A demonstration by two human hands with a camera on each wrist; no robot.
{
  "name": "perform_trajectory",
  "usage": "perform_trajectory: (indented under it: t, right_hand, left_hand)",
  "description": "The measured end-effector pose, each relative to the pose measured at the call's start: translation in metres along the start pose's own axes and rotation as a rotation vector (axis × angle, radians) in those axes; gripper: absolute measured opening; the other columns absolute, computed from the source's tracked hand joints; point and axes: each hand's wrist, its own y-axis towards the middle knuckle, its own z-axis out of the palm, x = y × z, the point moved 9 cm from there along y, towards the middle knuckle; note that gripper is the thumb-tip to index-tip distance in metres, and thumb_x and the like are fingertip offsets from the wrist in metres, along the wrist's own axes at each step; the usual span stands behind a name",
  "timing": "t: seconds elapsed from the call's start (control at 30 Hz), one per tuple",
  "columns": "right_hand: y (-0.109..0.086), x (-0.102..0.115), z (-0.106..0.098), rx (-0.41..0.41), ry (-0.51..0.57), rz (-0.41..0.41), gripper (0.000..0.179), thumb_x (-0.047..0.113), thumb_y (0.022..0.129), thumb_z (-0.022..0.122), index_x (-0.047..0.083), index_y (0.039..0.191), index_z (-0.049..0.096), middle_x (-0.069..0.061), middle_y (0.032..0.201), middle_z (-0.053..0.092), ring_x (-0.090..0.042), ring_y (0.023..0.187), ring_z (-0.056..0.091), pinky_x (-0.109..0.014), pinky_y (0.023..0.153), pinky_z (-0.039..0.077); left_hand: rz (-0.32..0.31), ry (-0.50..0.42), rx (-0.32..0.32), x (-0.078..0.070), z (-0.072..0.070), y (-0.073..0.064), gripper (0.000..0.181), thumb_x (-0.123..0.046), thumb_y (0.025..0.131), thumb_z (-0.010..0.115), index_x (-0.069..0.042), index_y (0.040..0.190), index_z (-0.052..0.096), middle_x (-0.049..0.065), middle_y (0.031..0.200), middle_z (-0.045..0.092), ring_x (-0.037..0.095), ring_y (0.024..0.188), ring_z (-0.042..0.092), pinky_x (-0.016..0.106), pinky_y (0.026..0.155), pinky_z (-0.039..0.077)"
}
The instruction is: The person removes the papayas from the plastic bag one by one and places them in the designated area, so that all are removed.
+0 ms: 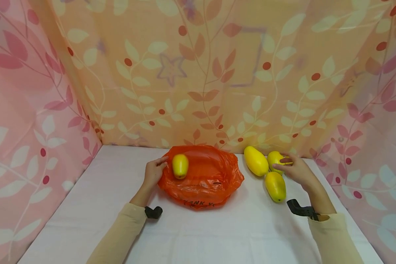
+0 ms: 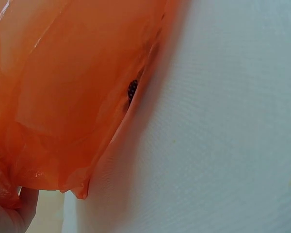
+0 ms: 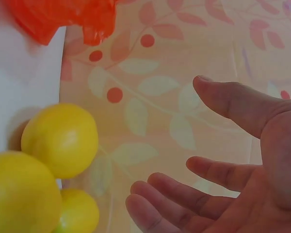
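An orange-red plastic bag (image 1: 202, 198) with dark lettering lies spread on the table, its mouth facing up. One yellow mango (image 1: 180, 166) sits at the left side inside its mouth. My left hand (image 1: 155, 171) pinches the bag's left edge; in the left wrist view the bag (image 2: 72, 97) covers most of that hand. On the right, my right hand (image 1: 296, 169) is over a cluster of mangoes, partly hiding the rear mango (image 1: 275, 161). Beside it lie a longer mango (image 1: 255, 161) and a front mango (image 1: 275, 187). In the right wrist view the right hand's fingers (image 3: 169, 201) are spread, holding nothing.
A white cloth covers the table (image 1: 217, 238). Leaf-patterned fabric rises as a back wall (image 1: 204, 73), with pink side walls (image 1: 16, 121) at left and right. Black wrist mounts (image 1: 153, 212) sit at both sleeve cuffs.
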Motion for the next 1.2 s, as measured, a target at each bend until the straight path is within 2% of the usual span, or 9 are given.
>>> perform_trajectory:
  t: [0.23,0.53,0.9,1.2]
  right_hand:
    - [0.006,0.023,0.008,-0.011,0.041,-0.030,0.083,0.043,0.092,0.064,0.001,0.152,0.025,-0.030,0.141,0.043,-0.046,0.123,0.047,-0.053,0.098,0.050]
    - [0.017,0.049,0.018,0.000,0.074,-0.066,0.081,0.042,0.091,0.065,0.006,0.153,0.026,-0.029,0.144,0.042,-0.045,0.126,0.046,-0.055,0.101,0.048]
    - [0.031,0.085,0.035,0.036,0.124,-0.129,0.076,0.036,0.091,0.067,0.005,0.150,0.031,-0.028,0.141,0.045,-0.042,0.124,0.047,-0.054,0.102,0.047]
    - [0.047,0.112,0.056,0.053,0.137,-0.194,0.067,0.030,0.089,0.070,0.005,0.144,0.042,-0.027,0.135,0.050,-0.040,0.119,0.053,-0.049,0.097,0.051]
  left_hand:
    - [-0.022,-0.016,0.007,-0.001,0.002,-0.001,0.031,-0.007,0.097,0.056,-0.001,0.125,0.065,0.019,0.130,0.063,0.032,0.134,0.048,0.043,0.114,0.038]
    - [-0.041,-0.025,0.002,-0.005,0.002,-0.002,0.031,-0.007,0.097,0.055,-0.001,0.127,0.064,0.019,0.132,0.062,0.032,0.135,0.047,0.043,0.114,0.038]
    - [-0.055,-0.020,0.003,-0.002,0.004,-0.001,0.031,-0.007,0.097,0.055,-0.002,0.127,0.065,0.018,0.132,0.062,0.032,0.136,0.047,0.043,0.114,0.037]
    - [-0.055,-0.024,-0.009,-0.002,0.002,-0.002,0.031,-0.007,0.097,0.056,-0.001,0.126,0.065,0.019,0.130,0.062,0.032,0.135,0.047,0.043,0.114,0.037]
